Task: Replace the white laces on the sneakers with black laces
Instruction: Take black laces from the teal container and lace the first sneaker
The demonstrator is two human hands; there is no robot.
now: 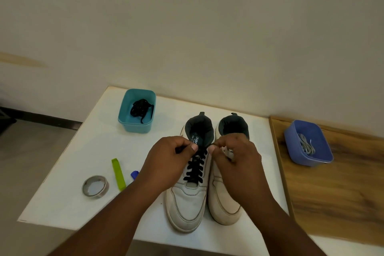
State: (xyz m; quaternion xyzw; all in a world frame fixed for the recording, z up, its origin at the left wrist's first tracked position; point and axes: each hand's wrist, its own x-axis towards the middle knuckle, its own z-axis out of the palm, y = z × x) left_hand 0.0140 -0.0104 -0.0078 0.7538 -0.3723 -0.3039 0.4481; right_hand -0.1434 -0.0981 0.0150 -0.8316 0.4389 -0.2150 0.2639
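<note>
Two white sneakers stand side by side on the white table (62, 203), toes toward me. The left sneaker (187, 203) carries a black lace (195, 168) threaded up through its eyelets. My left hand (166, 162) pinches one end of that lace near the top eyelets. My right hand (236, 164) pinches the other end and covers the upper part of the right sneaker (223, 208), so its eyelets are hidden. A second black lace (140, 108) lies bundled in a teal tub (135, 127). White laces (306, 146) lie in a blue tub (311, 160).
A roll of tape (95, 186), a green strip (118, 173) and a small blue piece (134, 173) lie on the table left of the shoes. A wooden surface (336, 203) adjoins the table on the right. A wall stands behind.
</note>
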